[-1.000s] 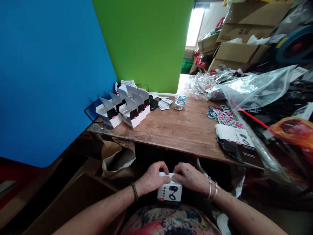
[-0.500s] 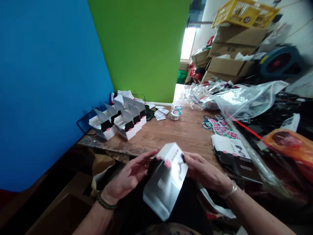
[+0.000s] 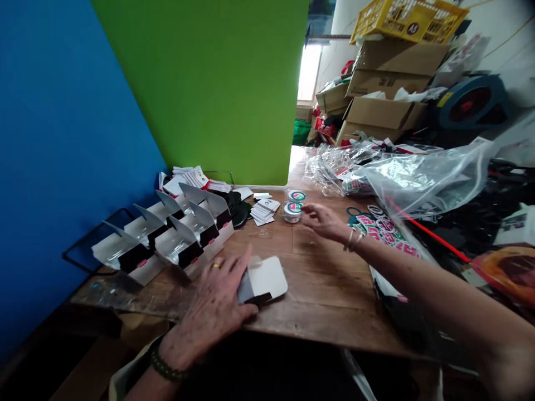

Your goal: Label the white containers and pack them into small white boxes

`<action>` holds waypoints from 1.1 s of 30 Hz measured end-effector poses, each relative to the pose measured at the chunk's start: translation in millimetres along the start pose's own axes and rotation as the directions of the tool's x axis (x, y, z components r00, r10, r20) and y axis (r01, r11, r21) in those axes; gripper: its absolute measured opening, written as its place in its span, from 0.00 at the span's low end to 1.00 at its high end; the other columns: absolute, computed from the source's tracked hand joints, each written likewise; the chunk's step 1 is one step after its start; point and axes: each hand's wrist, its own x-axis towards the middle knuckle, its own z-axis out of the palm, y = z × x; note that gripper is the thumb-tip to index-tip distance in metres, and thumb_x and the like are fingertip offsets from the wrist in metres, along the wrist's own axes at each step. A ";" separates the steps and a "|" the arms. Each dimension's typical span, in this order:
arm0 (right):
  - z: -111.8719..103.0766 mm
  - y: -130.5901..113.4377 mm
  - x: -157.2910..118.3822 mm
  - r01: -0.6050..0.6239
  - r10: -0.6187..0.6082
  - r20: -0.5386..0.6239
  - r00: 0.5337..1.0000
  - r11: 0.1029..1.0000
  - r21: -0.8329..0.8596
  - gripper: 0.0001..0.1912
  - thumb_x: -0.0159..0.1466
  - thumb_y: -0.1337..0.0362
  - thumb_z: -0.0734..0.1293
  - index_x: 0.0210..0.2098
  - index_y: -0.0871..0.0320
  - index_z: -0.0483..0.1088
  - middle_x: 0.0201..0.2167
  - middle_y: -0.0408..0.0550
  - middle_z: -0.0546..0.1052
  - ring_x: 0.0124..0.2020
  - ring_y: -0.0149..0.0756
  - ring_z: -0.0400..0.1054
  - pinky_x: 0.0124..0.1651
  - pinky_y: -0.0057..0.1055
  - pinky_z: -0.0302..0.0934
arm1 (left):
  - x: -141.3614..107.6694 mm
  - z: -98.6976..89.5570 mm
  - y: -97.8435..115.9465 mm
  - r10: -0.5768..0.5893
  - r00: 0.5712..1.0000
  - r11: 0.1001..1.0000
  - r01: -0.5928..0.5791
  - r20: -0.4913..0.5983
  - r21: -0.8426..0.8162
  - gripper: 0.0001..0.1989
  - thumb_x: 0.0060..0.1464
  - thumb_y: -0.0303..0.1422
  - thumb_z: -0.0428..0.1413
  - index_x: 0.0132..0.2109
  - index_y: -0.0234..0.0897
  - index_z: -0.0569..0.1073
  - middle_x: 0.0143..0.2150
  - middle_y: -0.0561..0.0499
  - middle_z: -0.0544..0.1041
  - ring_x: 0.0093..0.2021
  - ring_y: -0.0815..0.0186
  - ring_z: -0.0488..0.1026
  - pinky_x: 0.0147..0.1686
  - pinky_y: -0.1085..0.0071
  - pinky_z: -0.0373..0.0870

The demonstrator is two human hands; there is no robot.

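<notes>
My left hand [image 3: 217, 295] is wrapped over a small black-and-white cardboard box [image 3: 267, 278] at the table's front edge. The box's white flap stands out to the right, and much of its body is hidden under my fingers. Farther back, my right hand [image 3: 324, 220] reaches out with its fingers apart and slightly bent. Its fingertips are beside a short stack of round stickers [image 3: 293, 210] with red and green print; whether they touch cannot be seen. Another round stack [image 3: 296, 196] sits just behind. Several open boxes [image 3: 179, 245] with raised flaps stand in two rows at the left.
White printed cards [image 3: 264, 211] lie behind the box, near dark round pieces [image 3: 238, 209]. Colourful stickers [image 3: 382, 231] and a clear plastic bag [image 3: 434, 172] cover the right side. A green panel [image 3: 209, 94] and a blue panel [image 3: 62, 139] border the table.
The box has gone from between both hands to the table under my left hand, its flap now open. My right hand let go and moved forward to the round stickers. The view shifted.
</notes>
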 end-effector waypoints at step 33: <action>-37.3 -4.1 -58.6 0.310 0.056 0.569 0.821 0.793 -0.525 0.40 0.47 0.58 0.76 0.57 0.57 0.62 0.51 0.55 0.69 0.44 0.48 0.72 0.42 0.36 0.66 | 22.2 15.2 70.1 -0.047 0.973 0.998 0.056 0.228 -0.030 0.52 0.37 0.39 0.68 0.68 0.30 0.58 0.61 0.37 0.70 0.59 0.47 0.65 0.61 0.54 0.57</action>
